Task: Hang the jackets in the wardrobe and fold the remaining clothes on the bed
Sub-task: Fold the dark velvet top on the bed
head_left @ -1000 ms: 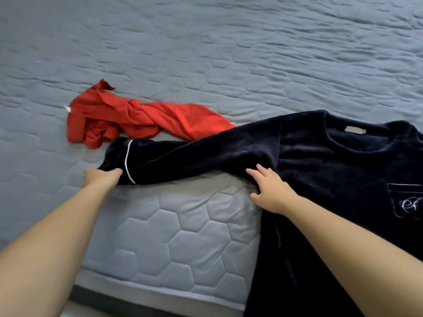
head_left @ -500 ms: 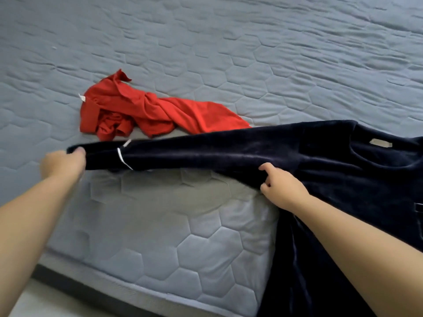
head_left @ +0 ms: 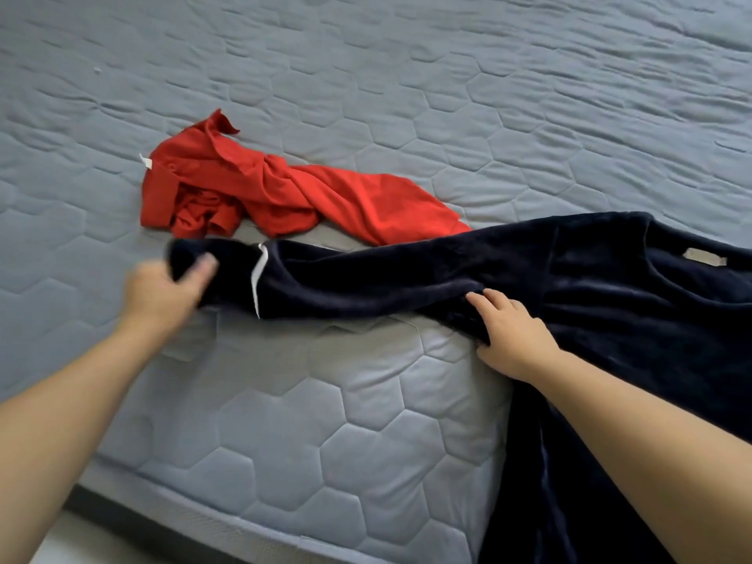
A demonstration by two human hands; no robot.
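A navy top (head_left: pixel 610 303) is seen spread at the right of the frame on a grey quilted bed (head_left: pixel 366 421), its body draped over the mattress edge and down toward the lower right. One long sleeve (head_left: pixel 366 282) is stretched leftward across the centre of the picture, along the edge of the mattress. The cuff end of that sleeve is gripped by the left hand (head_left: pixel 162 295) at centre left, the thumb laid over the dark fabric; the hand is blurred. A thin white stripe (head_left: pixel 257 287) is shown running across the sleeve just right of that hand. The right hand (head_left: pixel 512 335) is placed where the sleeve meets the body, right of centre, with its fingers (head_left: pixel 494 297) laid on top of the cloth and the thumb below a fold, which seems to be pinched between them. The two hands are held well apart, both forearms bare. A pale label (head_left: pixel 704 256) is visible inside the neckline at the right edge. A crumpled red garment (head_left: pixel 285 189) is pictured left of centre, above the sleeve and just beside it. A strip of pale floor (head_left: pixel 53 539) is shown at the lower left corner.
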